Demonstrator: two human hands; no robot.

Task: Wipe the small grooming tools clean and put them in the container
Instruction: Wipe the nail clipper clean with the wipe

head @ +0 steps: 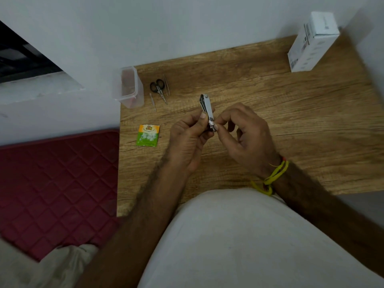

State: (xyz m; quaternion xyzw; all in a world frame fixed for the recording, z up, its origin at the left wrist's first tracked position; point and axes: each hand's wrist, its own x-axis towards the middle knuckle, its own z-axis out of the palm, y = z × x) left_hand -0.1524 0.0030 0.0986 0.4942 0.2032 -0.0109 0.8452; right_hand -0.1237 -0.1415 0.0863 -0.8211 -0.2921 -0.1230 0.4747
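So left to right on the wooden table [270,96]: one clear plastic container [128,87], one thin pick [153,102], one pair of scissors [159,88], one pair of tweezers [166,85], one green sachet [148,135], then one nail clipper [206,110] pinched above the table by both the left hand [188,140] and right hand [246,135], and one white box [311,42] far right.

Holding nail clipper [206,110] over mid-bench [291,113], left hand [187,140] gripping, right hand [243,134] pinching white wipe [212,123] against its near end.
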